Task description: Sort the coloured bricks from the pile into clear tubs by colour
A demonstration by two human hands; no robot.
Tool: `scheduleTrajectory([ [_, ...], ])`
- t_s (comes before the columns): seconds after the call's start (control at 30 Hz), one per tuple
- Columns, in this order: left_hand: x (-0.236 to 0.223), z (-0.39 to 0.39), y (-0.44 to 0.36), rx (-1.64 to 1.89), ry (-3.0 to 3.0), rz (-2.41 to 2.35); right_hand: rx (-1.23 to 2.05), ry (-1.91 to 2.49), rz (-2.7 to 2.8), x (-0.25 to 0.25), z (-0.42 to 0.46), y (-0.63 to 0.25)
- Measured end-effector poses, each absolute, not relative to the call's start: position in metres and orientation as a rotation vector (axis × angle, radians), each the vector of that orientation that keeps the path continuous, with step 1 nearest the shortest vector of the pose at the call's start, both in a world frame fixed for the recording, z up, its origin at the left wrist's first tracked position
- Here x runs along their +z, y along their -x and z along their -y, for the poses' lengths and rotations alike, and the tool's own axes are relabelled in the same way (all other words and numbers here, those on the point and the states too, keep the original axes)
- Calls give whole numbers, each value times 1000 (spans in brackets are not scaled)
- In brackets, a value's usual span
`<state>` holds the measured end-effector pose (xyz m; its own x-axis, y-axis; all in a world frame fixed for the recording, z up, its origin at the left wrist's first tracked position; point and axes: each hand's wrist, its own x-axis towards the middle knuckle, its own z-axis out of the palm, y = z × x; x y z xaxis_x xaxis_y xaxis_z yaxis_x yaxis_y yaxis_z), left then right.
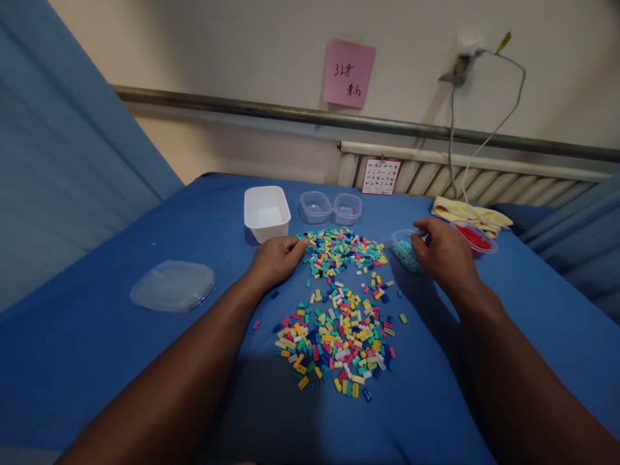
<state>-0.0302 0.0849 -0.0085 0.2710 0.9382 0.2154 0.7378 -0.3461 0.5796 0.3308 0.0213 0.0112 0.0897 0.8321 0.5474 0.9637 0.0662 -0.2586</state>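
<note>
My left hand [277, 259] rests at the left edge of the far pile of small toy bricks [339, 250]. Its fingers are curled together against the bricks, and whatever is between the fingertips is hidden. Over the right rim of a clear tub of light blue bricks [405, 252] is my right hand [444, 253]. Thumb and index finger stand a little apart there, with nothing visible between them. A second, looser pile of mixed-colour bricks [341, 336] lies nearer to me, with pink, yellow, white, green and dark blue pieces.
A white tub [267, 234] and two clear tubs [316, 218] stand behind the far pile. Stacked clear lids [173, 287] lie at left. Beyond my right hand are a tub of red pieces [477, 240] and a yellow cloth [472, 213]. A radiator [436, 171] and hanging cable [498, 126] are behind.
</note>
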Motion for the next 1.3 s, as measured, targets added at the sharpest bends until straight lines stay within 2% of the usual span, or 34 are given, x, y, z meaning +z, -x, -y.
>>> scheduleTrajectory([
  [0.23,-5,-83,29,752,-2167,-1530,-275,1725,1869,3,-21,-321],
  [0.37,-6,-83,29,765,-2184,-1520,-80,1626,2118,4,-15,-276],
  [0.53,-8,-84,30,755,-2195,-1512,25,1803,2328,2,-17,-241],
  [0.77,-9,-83,29,760,-2196,-1526,93,1963,2358,8,-24,-235],
  [0.97,-7,-82,28,766,-2173,-1529,-33,2062,2342,4,-24,-234],
  [1.3,-9,-84,30,753,-2194,-1509,-68,1955,2445,7,-15,-238],
])
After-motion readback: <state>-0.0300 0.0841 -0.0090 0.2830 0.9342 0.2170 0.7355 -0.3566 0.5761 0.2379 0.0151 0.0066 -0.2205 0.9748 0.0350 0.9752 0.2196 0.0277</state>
